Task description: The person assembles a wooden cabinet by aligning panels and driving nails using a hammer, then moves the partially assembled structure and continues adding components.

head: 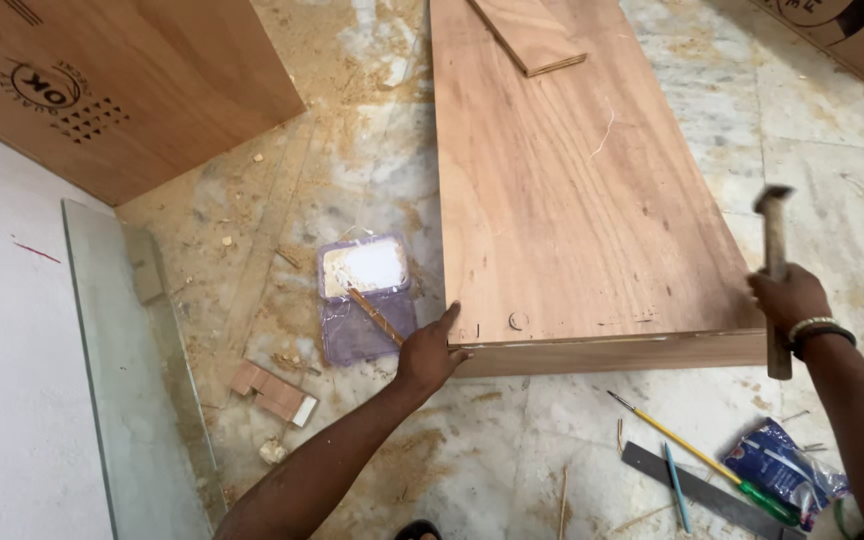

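While the left hand [430, 350] presses flat with spread fingers on the near left corner of the long brown plywood board [572, 200], the right hand [790, 298] is clenched around the wooden handle of a steel-headed hammer [775, 270], raised just off the board's near right corner. Lying on the dusty marble floor [372, 130], the board looks stiff and heavy, best gripped along its thick edges. Beside the left hand sits a purple glue tub [365, 295]; near the right lie a yellow brush [697, 455] and a blue packet [782, 470].
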